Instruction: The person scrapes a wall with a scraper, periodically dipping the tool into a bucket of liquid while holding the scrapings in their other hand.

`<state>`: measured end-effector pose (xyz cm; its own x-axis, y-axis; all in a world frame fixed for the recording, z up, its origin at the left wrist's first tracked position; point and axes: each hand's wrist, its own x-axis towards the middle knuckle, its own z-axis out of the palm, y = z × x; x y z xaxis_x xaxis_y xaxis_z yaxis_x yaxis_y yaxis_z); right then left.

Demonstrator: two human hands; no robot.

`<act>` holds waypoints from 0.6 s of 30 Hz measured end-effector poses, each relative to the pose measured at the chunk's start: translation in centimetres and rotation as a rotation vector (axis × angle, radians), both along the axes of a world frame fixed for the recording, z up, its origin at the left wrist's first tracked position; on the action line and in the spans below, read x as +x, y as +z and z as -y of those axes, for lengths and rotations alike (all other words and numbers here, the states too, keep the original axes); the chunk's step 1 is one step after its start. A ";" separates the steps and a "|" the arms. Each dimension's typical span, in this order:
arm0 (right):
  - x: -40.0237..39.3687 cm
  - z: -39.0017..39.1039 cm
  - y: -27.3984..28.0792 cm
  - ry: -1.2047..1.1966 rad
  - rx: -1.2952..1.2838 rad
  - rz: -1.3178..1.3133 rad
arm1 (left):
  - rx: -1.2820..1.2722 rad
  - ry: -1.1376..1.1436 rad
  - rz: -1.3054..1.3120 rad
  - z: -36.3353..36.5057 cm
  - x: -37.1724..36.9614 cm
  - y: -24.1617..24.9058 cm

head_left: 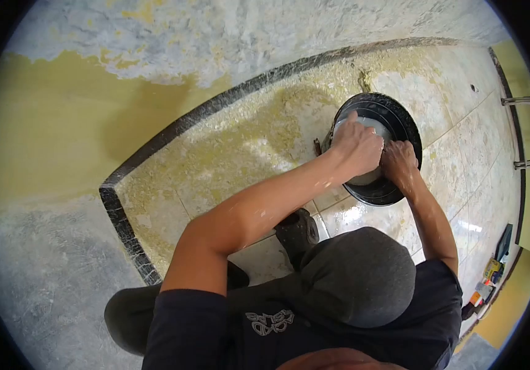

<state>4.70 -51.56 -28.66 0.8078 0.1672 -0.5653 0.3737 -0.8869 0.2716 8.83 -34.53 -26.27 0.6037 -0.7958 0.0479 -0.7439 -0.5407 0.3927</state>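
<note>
A round black bucket (412, 132) stands on the tiled floor, with cloudy whitish liquid (373, 125) inside. My left hand (357, 147) reaches over its near left side, fingers bent down into the opening and one digit sticking up. Close beside it, my right hand (399, 161) is curled in a fist at the bucket's right inner side. Both look closed and wet, but what they hold, if anything, is hidden. White spatters dot my forearms.
Yellow paint flakes (215, 166) cover the floor along the dark skirting (197, 110). The wall (49, 111) is partly scraped to grey. My boot (298, 234) is near the bucket. Small items, including a yellow package (493, 270), lie at far right by metal legs (520, 100).
</note>
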 end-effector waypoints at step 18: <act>-4.3 1.7 -2.9 -0.149 0.419 0.274 | 0.680 -0.290 -0.237 11.4 4.0 -22.7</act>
<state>0.36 -53.21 -31.51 0.9490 0.2056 -0.2391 0.2000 -0.9786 -0.0478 12.85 -45.89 -48.97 0.3001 -0.7318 -0.6119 -0.8299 -0.5166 0.2108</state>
